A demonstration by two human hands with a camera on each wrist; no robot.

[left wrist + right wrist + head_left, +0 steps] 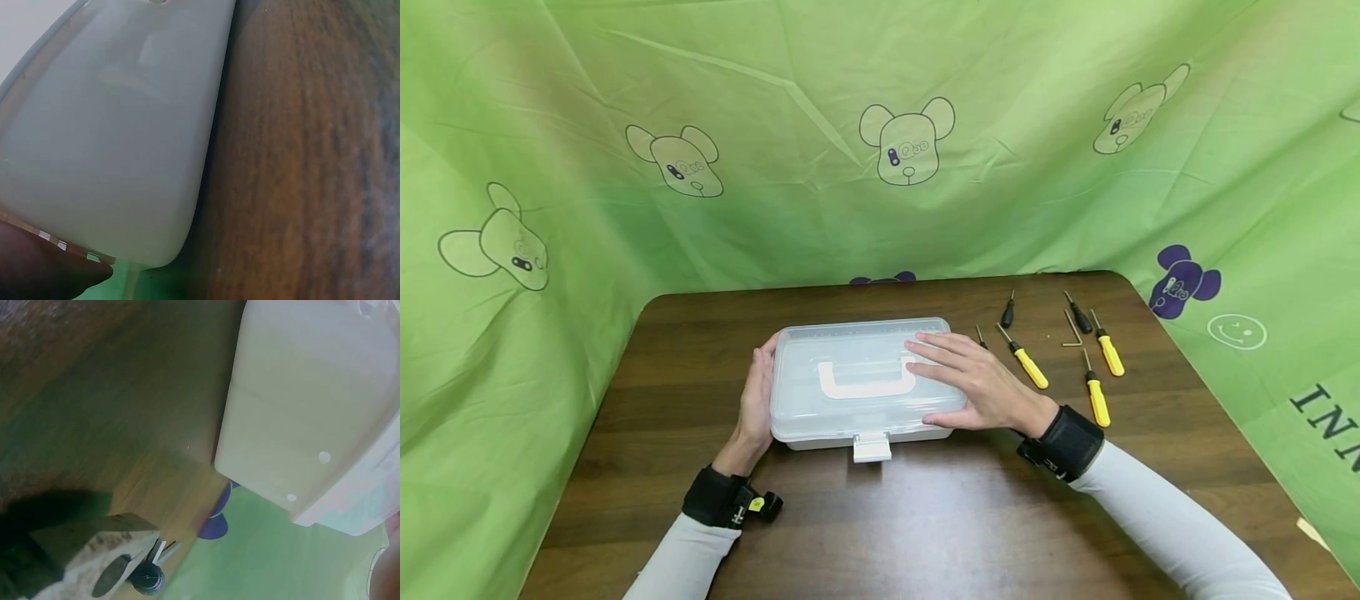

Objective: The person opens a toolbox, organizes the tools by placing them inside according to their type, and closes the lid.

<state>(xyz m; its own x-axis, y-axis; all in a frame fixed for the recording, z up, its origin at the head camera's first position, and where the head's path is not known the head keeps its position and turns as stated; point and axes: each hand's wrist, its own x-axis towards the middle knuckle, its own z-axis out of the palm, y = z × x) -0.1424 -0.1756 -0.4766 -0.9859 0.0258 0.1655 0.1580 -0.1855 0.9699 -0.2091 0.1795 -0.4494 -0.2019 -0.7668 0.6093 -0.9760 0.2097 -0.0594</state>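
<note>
A white plastic toolbox point(805, 417) with a clear lid and a white carry handle point(868, 389) lies on the table, lid down over the base. Its front latch point(872, 448) sticks outward. Against the toolbox's left side rests my left hand point(754, 412), fingers extended toward the far corner; part of it is hidden by the box. In the left wrist view, a finger touches the rim near the end of the pale side wall point(125, 137). My right hand point(977, 379) lies over the lid's right part with straight, spread fingers.
Right of the toolbox lie several screwdrivers, some with yellow handles point(1097, 404) and some black point(1080, 319), plus an L-shaped hex key point(1075, 329). A green printed cloth point(790, 208) hangs behind the brown wooden table point(685, 358).
</note>
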